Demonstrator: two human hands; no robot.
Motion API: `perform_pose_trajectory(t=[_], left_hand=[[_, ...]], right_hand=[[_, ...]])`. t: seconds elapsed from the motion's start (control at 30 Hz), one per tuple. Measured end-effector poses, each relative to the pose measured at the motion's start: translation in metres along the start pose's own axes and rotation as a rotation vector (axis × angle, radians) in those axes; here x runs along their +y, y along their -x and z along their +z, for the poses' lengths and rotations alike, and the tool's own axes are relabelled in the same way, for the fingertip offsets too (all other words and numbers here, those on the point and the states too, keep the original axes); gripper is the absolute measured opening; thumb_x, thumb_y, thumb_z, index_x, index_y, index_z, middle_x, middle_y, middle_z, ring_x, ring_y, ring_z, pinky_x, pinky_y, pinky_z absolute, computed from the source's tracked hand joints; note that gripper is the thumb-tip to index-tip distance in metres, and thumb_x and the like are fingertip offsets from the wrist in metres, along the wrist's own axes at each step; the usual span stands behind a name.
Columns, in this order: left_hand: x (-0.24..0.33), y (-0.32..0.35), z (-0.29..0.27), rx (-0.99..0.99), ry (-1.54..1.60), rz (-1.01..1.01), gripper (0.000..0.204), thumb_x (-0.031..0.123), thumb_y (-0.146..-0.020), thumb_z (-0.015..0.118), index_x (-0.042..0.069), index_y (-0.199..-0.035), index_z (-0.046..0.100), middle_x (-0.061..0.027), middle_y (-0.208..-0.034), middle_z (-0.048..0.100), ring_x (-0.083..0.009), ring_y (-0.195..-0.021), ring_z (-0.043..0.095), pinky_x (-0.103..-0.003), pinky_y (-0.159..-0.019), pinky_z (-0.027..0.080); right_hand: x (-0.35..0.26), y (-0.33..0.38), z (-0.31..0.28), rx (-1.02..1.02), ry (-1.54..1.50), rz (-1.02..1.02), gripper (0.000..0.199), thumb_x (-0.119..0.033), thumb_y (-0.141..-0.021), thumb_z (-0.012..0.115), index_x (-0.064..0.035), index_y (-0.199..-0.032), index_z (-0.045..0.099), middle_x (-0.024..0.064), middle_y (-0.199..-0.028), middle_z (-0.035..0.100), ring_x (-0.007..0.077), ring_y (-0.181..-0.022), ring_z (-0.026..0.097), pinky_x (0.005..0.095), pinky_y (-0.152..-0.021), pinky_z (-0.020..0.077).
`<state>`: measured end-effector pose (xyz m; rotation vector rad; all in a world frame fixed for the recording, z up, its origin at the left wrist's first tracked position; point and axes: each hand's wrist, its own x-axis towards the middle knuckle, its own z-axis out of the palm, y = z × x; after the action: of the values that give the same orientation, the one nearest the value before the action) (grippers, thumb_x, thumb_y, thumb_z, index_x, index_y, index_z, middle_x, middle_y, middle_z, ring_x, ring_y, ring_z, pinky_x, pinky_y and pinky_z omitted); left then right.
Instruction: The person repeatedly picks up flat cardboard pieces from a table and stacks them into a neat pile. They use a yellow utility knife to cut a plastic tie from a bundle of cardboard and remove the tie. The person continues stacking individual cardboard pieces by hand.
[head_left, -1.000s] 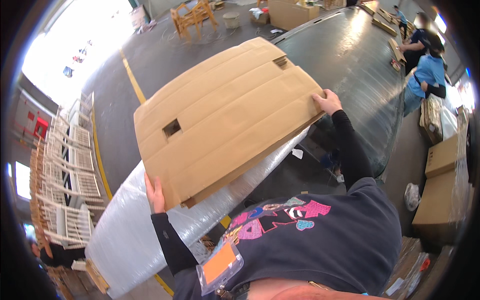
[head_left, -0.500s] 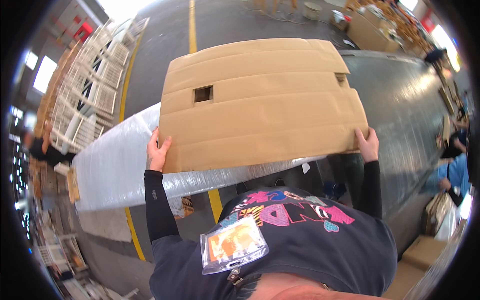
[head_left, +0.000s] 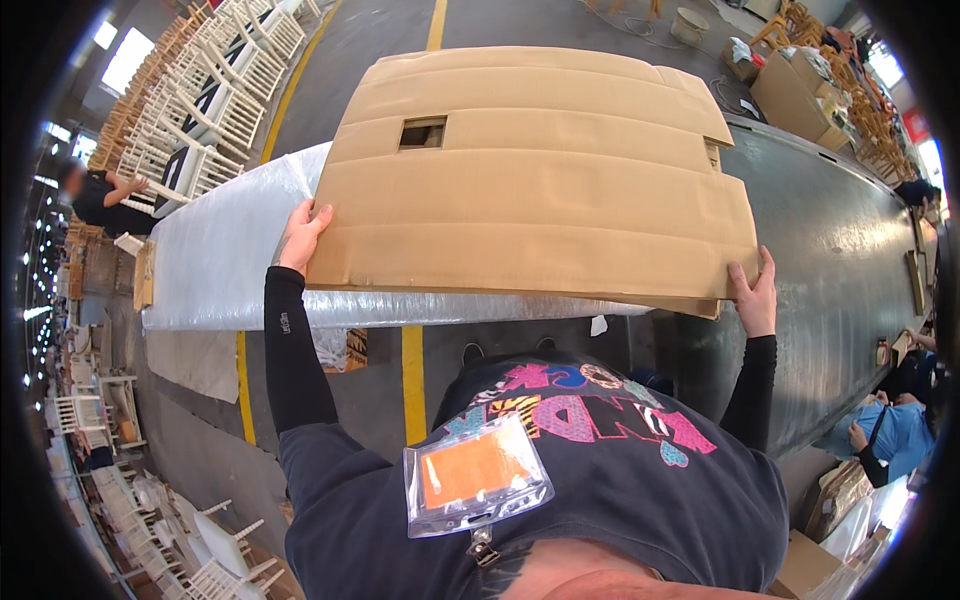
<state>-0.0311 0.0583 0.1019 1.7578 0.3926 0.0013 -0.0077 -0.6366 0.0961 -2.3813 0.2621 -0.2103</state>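
Observation:
A large folded cardboard box (head_left: 540, 190) spans the space before me, held up in both hands. It has a square cut-out near its far left part and a notch in its right edge. My left hand (head_left: 300, 238) grips its near left corner, thumb on top. At the near right corner my right hand (head_left: 755, 292) is closed on it, and the fingers beneath are hidden. Under the cardboard, to the left, lies a long plastic-wrapped bundle (head_left: 225, 245). The cardboard covers part of it.
To the right runs a long dark metal-topped table (head_left: 810, 230). White chairs (head_left: 230, 100) stand in rows at the far left, with a person (head_left: 105, 198) beside them. Another person in blue (head_left: 885, 435) is at the right. A bucket (head_left: 690, 27) stands at the back.
The cardboard has tilted and its near edge has moved up in the picture, both hands moving with it. My view has also turned, shifting the table and chairs in the picture.

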Motion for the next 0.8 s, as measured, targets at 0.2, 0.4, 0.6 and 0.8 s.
perform_pose_trajectory(t=[0.2,0.4,0.6,0.8], left_hand=[[-0.003,-0.002,0.003,-0.019,0.022,0.017,0.04,0.026,-0.101,0.059,0.0,-0.13,0.054,-0.0062,-0.119,0.065,-0.0133,-0.106,0.062,-0.028,-0.091,0.049],[0.012,-0.015,-0.011,-0.158,-0.032,0.045,0.039,0.026,-0.102,0.057,-0.001,-0.129,0.056,-0.006,-0.118,0.066,-0.0125,-0.104,0.063,-0.028,-0.089,0.05],[0.012,-0.001,-0.049,0.08,-0.36,0.162,0.05,0.033,-0.1,0.058,-0.002,-0.136,0.051,-0.0152,-0.13,0.059,-0.0227,-0.117,0.058,-0.034,-0.098,0.046],[0.071,0.099,0.057,-0.188,-1.1,1.149,0.091,0.048,-0.081,0.075,0.003,-0.149,0.036,-0.0192,-0.152,0.037,-0.0411,-0.14,0.034,-0.057,-0.115,0.025]], right_hand=[[-0.045,0.044,0.013,0.241,0.6,-0.178,0.101,-0.054,-0.075,0.079,-0.0054,-0.151,0.032,0.02,-0.151,0.038,0.0386,-0.141,0.034,0.0506,-0.114,0.0299],[-0.14,0.088,0.059,-0.136,0.526,-0.807,0.104,-0.029,-0.056,0.09,-0.0184,-0.147,0.042,0.014,-0.147,0.037,0.0348,-0.138,0.036,0.0525,-0.115,0.028],[-0.15,0.08,0.087,0.18,0.45,-0.96,0.061,-0.004,-0.069,0.065,-0.0141,-0.129,0.063,0.0062,-0.109,0.059,0.0261,-0.102,0.059,0.04,-0.089,0.0482],[-0.144,0.123,0.084,0.089,0.511,-0.783,0.073,-0.004,-0.061,0.07,-0.0104,-0.133,0.059,0.0078,-0.115,0.054,0.0283,-0.109,0.054,0.0424,-0.094,0.0426]])
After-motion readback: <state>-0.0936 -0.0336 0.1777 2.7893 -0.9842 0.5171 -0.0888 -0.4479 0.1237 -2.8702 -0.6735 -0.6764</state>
